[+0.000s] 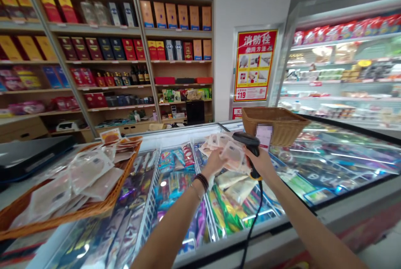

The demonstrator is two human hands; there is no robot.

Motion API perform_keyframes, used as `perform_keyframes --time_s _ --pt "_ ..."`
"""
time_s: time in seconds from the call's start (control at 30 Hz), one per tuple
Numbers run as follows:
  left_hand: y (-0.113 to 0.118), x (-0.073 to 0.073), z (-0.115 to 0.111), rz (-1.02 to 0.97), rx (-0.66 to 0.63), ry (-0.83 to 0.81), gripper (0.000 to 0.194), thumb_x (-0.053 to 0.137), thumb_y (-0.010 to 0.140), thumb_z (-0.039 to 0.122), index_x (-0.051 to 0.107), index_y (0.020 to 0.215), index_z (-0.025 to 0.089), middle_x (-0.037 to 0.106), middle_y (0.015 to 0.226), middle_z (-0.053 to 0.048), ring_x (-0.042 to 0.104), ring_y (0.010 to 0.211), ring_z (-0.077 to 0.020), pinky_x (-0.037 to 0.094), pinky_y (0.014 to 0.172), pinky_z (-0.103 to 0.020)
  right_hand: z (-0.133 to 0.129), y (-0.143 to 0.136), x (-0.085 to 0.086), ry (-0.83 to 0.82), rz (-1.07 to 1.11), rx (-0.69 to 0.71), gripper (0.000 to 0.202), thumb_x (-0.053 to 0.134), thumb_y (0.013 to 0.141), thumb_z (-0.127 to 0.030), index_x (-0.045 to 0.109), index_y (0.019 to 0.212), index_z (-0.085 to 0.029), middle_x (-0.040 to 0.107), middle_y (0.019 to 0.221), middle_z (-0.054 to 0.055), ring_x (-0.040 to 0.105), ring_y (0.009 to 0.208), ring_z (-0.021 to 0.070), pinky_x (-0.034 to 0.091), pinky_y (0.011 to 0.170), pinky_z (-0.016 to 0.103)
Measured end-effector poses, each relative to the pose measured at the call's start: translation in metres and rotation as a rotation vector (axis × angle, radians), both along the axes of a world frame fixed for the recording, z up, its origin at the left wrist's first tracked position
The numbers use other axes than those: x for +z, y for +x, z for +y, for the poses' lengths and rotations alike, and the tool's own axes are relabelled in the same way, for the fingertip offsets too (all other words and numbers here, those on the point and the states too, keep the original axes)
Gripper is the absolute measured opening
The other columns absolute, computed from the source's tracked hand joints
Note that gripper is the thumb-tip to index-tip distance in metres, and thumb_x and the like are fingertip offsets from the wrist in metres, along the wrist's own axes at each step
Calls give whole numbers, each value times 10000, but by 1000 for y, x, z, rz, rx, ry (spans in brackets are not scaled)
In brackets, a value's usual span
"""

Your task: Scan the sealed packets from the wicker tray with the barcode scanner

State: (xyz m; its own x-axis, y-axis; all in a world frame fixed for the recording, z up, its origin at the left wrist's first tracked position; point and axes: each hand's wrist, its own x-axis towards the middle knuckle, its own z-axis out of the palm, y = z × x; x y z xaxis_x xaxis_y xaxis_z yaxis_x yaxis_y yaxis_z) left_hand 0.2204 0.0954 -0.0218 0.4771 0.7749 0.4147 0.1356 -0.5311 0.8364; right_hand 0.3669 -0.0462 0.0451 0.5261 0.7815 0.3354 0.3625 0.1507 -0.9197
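My right hand [258,160] is wrapped round the handle of a black barcode scanner [246,138], whose cable hangs down over the freezer edge. Close to its left, my left hand [215,161] grips a clear flat plastic packet [232,154] with a small label, held just under the scanner's head. More pale packets [213,141] lie behind my left hand on the freezer's glass top. At the left, a woven orange tray [125,173] holds several similar flat packets [89,171]. A dark beaded bracelet [202,180] circles my left wrist.
Below the hands, a glass-topped freezer [175,189] shows wrapped ice creams in wire compartments. A brown wicker basket [285,129] stands on its far edge. A black flat device [34,156] sits at the left. Shelves of boxes [128,49] and a lit display fridge [341,72] stand behind.
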Motion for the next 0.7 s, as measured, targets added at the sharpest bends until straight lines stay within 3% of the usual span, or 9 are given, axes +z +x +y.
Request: perform_keyframes --time_s 0.07,0.2,0.33,0.43,0.6,0.7 --pt "-3 -4 -9 121 43 47 517 774 717 119 682 1224 160 700 1191 -146 693 1059 -270 590 959 -430 0 -1 -1 -15 -16 3 474 701 710 -674 534 584 -249 551 410 2 500 347 142 435 391 274" --pt "-25 2 -25 193 21 77 564 732 763 109 643 1316 176 622 1356 -155 653 1169 -264 601 930 -365 11 -18 -2 14 -44 30 480 697 714 -674 528 577 -247 556 408 8 508 351 143 440 394 271" --pt "-76 18 -25 189 101 165 464 701 821 151 669 1282 180 657 1309 -139 684 1061 -236 601 926 -371 35 -54 1 35 -45 150 478 691 758 -654 526 580 -242 554 403 9 505 342 144 423 370 264" --pt "-142 34 -16 190 273 218 389 641 865 151 680 1251 188 683 1243 -119 693 917 -190 603 905 -372 55 -92 6 63 13 279 458 727 743 -639 554 629 -230 563 431 -3 511 351 142 418 361 261" --pt "-285 62 -13 283 729 384 409 600 840 57 665 1226 175 665 1255 -134 636 1191 -265 498 1095 -449 77 -163 11 90 71 465 462 760 724 -632 551 652 -226 569 453 -11 505 357 126 438 382 253" --pt "-364 73 -24 462 981 363 459 649 823 81 638 1269 189 646 1319 -137 595 1279 -302 449 1135 -469 83 -204 7 92 94 550 478 745 733 -660 544 661 -233 552 436 -21 488 349 124 426 374 252"
